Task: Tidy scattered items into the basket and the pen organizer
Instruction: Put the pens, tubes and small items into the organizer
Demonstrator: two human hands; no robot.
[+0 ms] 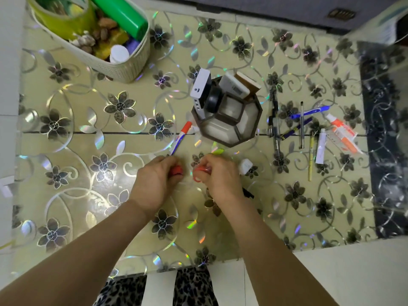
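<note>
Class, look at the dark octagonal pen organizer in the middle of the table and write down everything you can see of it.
The pen organizer is a dark brown octagonal holder, seemingly wood or plastic, standing upright on the floral table. Dividers split it into compartments with pale floors. Its far compartments hold a white power bank, a black round object and boxy items; the near ones look empty. A red-capped marker lies close to its left.

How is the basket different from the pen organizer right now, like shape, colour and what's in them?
The basket is cream, woven-textured and rounded; the pen organizer is dark brown and octagonal with divided compartments. The basket looks crammed full, with a green bottle and a tape roll; the pen organizer's near compartments look empty, with only its far ones filled. Both stand upright on the flowered table.
</note>
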